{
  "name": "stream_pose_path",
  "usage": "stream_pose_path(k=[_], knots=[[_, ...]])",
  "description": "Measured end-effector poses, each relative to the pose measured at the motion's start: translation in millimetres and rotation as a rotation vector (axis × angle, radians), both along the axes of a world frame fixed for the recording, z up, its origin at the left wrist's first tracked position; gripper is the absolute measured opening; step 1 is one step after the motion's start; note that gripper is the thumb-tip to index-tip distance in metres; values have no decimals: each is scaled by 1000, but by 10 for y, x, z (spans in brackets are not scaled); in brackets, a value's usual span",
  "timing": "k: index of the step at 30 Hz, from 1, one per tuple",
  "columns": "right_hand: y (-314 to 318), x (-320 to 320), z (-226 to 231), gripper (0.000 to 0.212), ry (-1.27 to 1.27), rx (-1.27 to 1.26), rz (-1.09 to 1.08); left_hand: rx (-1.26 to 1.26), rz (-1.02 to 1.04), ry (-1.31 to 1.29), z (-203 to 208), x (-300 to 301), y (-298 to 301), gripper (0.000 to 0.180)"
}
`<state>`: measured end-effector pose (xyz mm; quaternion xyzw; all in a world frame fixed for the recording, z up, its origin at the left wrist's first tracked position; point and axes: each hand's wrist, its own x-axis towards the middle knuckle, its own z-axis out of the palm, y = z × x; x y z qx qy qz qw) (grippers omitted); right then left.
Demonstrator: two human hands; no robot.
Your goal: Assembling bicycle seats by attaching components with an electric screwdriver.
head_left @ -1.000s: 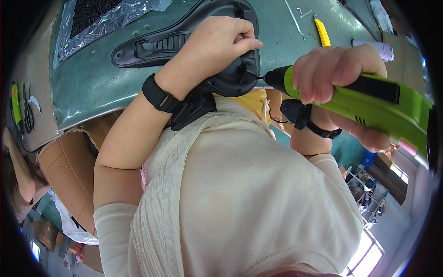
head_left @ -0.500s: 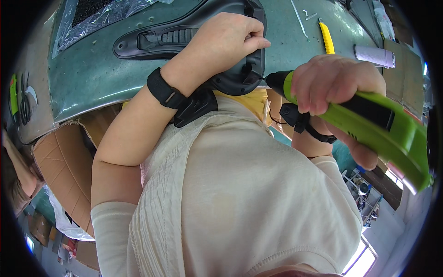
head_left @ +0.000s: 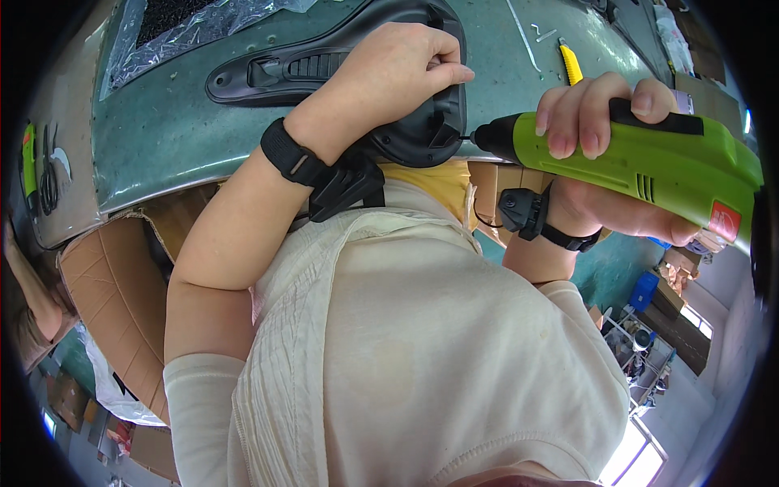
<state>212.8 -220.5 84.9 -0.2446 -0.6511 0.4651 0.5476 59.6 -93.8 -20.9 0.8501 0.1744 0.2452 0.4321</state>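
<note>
Grasping green drill (head_left: pixel 621 172) in right fingers (head_left: pixel 596 118), judged it heavy, best held mid-body; curled left fingers (head_left: pixel 448 75) over stiff-looking black shell (head_left: pixel 333 47), unclear if gripping.

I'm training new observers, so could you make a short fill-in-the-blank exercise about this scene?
The right hand grips a power driver whose body is mainly ____.
The left hand is over a moulded part coloured ____.
On the table lies a cutter with a ____ handle.

Missing words: green; black; yellow.
</note>
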Motion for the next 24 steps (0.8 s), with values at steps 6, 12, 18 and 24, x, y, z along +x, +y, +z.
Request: stream_pose_path(k=[6, 12, 18, 24], knots=[[40, -39, -26, 87, -26, 17, 11, 14, 5, 14, 12, -6, 3, 30], [13, 17, -67, 83, 2, 29, 8, -9, 17, 26, 26, -2, -11, 30], [-12, -81, -22, 78, -32, 10, -80, -17, 5, 22, 27, -1, -1, 30], [-60, -41, -12, 62, -62, 11, -48, 6, 16, 21, 5, 5, -11, 29]])
